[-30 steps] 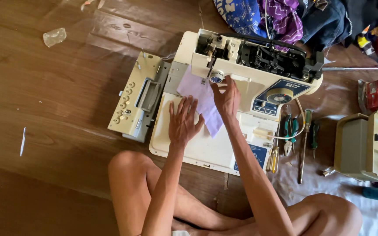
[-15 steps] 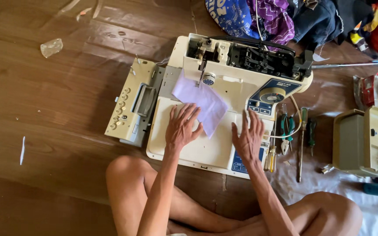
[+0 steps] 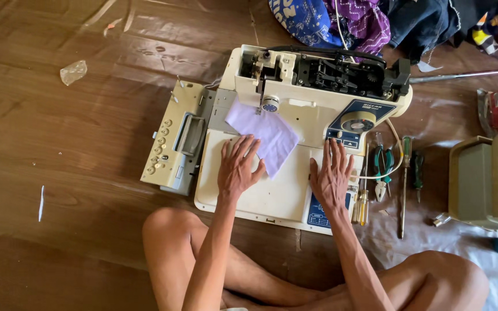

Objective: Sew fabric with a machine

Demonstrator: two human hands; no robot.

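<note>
While the lilac cloth (image 3: 267, 137) lies at frame centre under the needle of the sewing machine (image 3: 295, 109), keep the left hand (image 3: 237, 167) flat, fingers spread on its lower edge, and the right hand (image 3: 331, 175) flat, empty, on the bed, with 2 screwdrivers (image 3: 404, 184) right.

Brown wooden floor (image 3: 59, 150) carries a cream sewing machine (image 3: 295, 144) at frame centre with its detached side cover (image 3: 177, 138) just left. Screwdrivers (image 3: 404, 184) and pliers (image 3: 383, 173) lie right of it, a fabric pile (image 3: 364, 20) at top, crumpled plastic (image 3: 73, 72) upper left.
</note>
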